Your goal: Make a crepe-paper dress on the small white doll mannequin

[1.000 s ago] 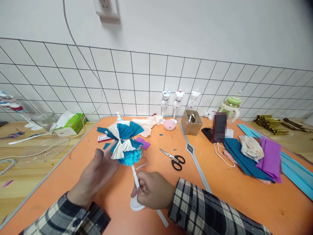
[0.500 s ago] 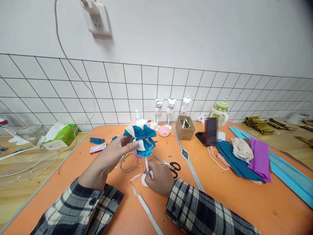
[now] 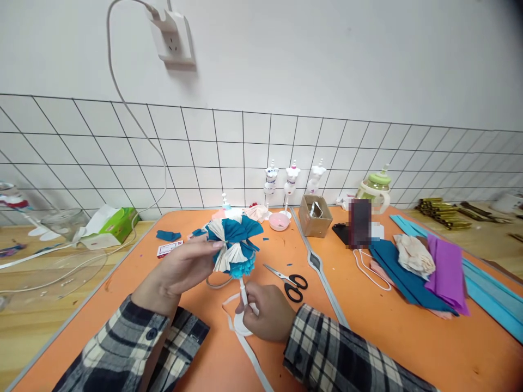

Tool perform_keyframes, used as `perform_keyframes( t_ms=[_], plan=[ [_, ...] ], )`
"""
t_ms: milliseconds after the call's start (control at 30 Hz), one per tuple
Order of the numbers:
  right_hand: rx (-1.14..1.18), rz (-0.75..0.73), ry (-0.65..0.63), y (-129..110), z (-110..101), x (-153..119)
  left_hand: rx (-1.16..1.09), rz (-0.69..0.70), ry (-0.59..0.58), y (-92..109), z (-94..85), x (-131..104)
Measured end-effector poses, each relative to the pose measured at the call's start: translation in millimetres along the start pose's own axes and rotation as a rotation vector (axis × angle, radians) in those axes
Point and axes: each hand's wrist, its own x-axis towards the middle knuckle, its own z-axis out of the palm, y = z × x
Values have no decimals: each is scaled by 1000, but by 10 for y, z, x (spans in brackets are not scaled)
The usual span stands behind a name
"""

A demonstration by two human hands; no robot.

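A small mannequin wears a ruffled blue and cream crepe-paper dress (image 3: 236, 245) in the middle of the view. Its white stand (image 3: 243, 292) is pinched between the thumb and fingers of my right hand (image 3: 267, 311), just above the round base. My left hand (image 3: 186, 269) is at the left side of the dress, its fingers stretched out and together against the ruffles; the fingertips are partly hidden behind the paper. A white ribbon (image 3: 254, 356) runs from near the base toward the front edge.
Black-handled scissors (image 3: 293, 284) lie right of my right hand. Behind are a pink bowl (image 3: 279, 220), a cardboard box (image 3: 315, 216) and small mannequins (image 3: 291, 179). Folded crepe paper (image 3: 412, 277) and a phone (image 3: 360, 224) are at the right, a tissue pack (image 3: 116, 226) at the left.
The dress has turned a little, showing more cream ruffles in front. My left hand has flattened and moved slightly lower and left. My right hand still holds the stand; the view has shifted slightly.
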Motion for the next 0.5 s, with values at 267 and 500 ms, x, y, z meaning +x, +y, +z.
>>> perform_keyframes(
  t_ms=[267, 500],
  plan=[
    [124, -40, 20, 10, 28, -21, 158, 25, -7, 3, -132, -26],
    [168, -73, 90, 48, 43, -28, 153, 27, -15, 46, -107, -32]
  ],
)
